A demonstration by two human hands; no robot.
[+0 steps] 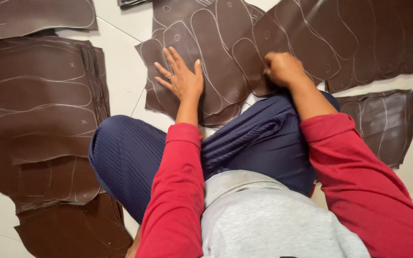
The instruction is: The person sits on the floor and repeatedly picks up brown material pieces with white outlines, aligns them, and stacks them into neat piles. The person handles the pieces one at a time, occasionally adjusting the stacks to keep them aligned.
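White tiled floor [120, 71], seen from above; person sits on it w/ knees bent, navy trousers, red sleeves, grey top.

Largest thing: big brown leather sheet [311, 33] spread along the floor's far edge, centre to far-right corner, covered w/ white chalk outlines of rounded, sole-like shapes. Its near edge is ragged and runs right up to the person's knees; no gap there.

Next: stack of brown leather pieces [44, 95] along the floor's left edge, also chalk-lined, w/ small x marks; layered edges fan out on the right side. More dark pieces below it toward the near-left corner. One more piece [34, 16] at the far-left corner.

Smaller chalked leather piece [383, 124] at the right edge, just beside the right forearm, apart from the big sheet by a thin strip of tile.

Open room: bare tile strip betw. the left stack and the big sheet, running from far edge down to the left knee; another bare patch at the near-right corner.

Left hand [182, 79]: flat, fingers spread, palm pressing on the big sheet's near-left part; ring on one finger. Grasps nothing.

Right hand [283, 69]: clenched into a fist at the sheet's near edge, centre; can't tell what it grips, if anything.
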